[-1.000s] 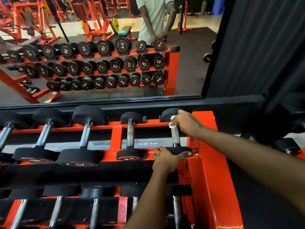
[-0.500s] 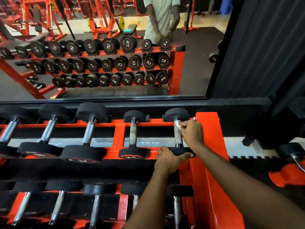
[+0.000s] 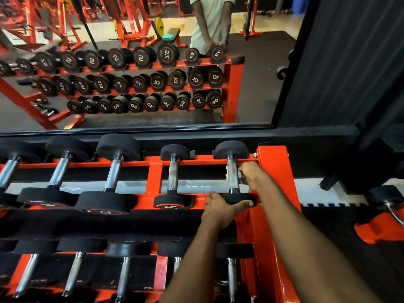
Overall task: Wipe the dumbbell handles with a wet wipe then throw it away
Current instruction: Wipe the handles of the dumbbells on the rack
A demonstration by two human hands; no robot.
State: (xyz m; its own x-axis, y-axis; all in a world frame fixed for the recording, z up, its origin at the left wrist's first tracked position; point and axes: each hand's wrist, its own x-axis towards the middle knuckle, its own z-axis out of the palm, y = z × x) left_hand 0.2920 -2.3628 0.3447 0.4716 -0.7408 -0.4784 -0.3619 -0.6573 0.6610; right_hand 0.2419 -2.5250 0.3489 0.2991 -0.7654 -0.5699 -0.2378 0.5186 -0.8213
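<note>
Wall mirror [image 3: 131,62] seen behind, second rack reflected in it. Orange rack [image 3: 274,171] loaded with rows of dumbbells. Rightmost top-row dumbbell [image 3: 231,149] being worked: near head gripped by left hand [image 3: 218,209], fingers curled over it, judged to steady it. Its handle [image 3: 233,182] clasped from right side by right hand [image 3: 251,174], fingers curled round. White wipe [image 3: 227,174] pinned between those fingers and bar, edges showing either side. Step judged: wiping. Next called for: wipe drawn along full bar, then neighbouring bar taken

Left hand [image 3: 220,209], right hand [image 3: 251,174] bare; forearms uncovered. Mirror [image 3: 258,95] showed pale short-sleeved shirt [image 3: 216,18].
</note>
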